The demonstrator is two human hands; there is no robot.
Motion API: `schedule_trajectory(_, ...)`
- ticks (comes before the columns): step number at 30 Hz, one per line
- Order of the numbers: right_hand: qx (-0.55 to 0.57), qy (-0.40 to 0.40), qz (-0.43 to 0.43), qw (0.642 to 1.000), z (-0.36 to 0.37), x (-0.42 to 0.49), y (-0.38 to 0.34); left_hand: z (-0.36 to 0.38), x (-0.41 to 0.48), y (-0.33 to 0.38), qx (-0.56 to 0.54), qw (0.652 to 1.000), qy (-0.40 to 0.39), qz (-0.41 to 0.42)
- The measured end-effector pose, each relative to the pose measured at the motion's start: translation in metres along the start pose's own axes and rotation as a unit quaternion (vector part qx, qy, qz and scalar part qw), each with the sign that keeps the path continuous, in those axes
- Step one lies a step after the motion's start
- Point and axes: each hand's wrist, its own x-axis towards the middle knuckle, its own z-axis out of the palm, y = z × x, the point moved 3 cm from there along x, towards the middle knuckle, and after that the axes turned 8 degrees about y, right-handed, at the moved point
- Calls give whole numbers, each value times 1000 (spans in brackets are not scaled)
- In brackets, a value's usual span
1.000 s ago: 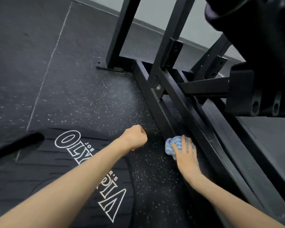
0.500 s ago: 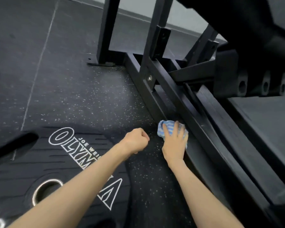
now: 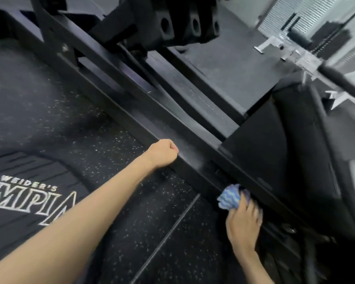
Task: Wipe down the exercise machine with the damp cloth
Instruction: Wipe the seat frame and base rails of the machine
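Moved nearer along base rail [image 3: 143, 119]: right hand [image 3: 243, 224], fingers gripping damp cloth [image 3: 230, 196]; left hand [image 3: 162, 153] fisted, empty. Wiping underway; next, continue along rail.

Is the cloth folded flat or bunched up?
Bunched up: the cloth bulges in crumpled folds under the right hand against the frame.

The speckled rubber floor [image 3: 131, 212] left of the black base rail [image 3: 143, 124] offers open passage. A weight plate [image 3: 19, 201] (lettered, lying flat) occupies the far left. Right of the rail, a narrow channel runs between frame members, closed off by the black pad [image 3: 275, 150].
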Motion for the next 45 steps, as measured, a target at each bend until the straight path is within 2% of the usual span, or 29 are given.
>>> schedule_trajectory(2,20,15,77,997,-2,0,10,11,1,-1,5,1000,-14,5)
schedule_trajectory(4,60,54,96,992,-3,8,-19,18,3,-6,13,1000,-19,0)
schedule_trajectory(5,80,66,65,992,-3,12,-43,22,4,-7,19,1000,-24,-4)
schedule_trajectory(8,137,-10,-78,987,4,24,-101,33,3,-7,18,999,-29,-10)
schedule_trajectory(10,151,-14,-158,976,2,28,-91,41,1,-2,13,999,-36,-5)
schedule_trajectory(11,147,2,-167,975,2,24,-66,44,-2,0,17,999,-43,0)
schedule_trajectory(14,97,63,-96,989,-14,-7,34,49,-4,2,21,998,-56,8)
schedule_trajectory(16,111,66,-45,991,-26,-20,73,51,-4,5,21,998,-58,9)
schedule_trajectory(20,121,68,54,989,-16,-27,48,59,-5,13,14,998,-60,15)
schedule_trajectory(22,144,27,70,987,-14,-35,32,62,-5,17,7,998,-57,17)
schedule_trajectory(23,155,3,48,987,-19,-38,25,63,-5,18,6,998,-55,16)
schedule_trajectory(25,175,-9,-85,981,-45,-40,3,62,-4,19,5,999,-41,11)
schedule_trajectory(27,210,51,-194,957,-79,-33,-28,57,0,19,-6,1000,-14,11)
schedule_trajectory(28,218,115,-212,946,-91,-24,-38,54,2,20,-15,1000,1,12)
schedule_trajectory(29,199,187,-208,939,-97,-11,-43,48,4,19,-26,999,21,13)
schedule_trajectory(30,163,225,-181,943,-98,5,-44,43,5,19,-39,998,37,14)
schedule_trajectory(33,54,183,-103,976,-78,29,-22,31,4,21,-56,997,52,16)
schedule_trajectory(37,93,166,-68,979,-66,25,-34,15,6,17,-51,996,68,14)
schedule_trajectory(38,117,157,-79,977,-68,31,-52,14,5,17,-50,996,72,14)
schedule_trajectory(42,167,127,-233,950,-72,73,-159,10,6,20,-35,996,87,13)
schedule_trajectory(45,145,105,-243,953,-74,89,-184,1,7,19,-25,995,95,14)
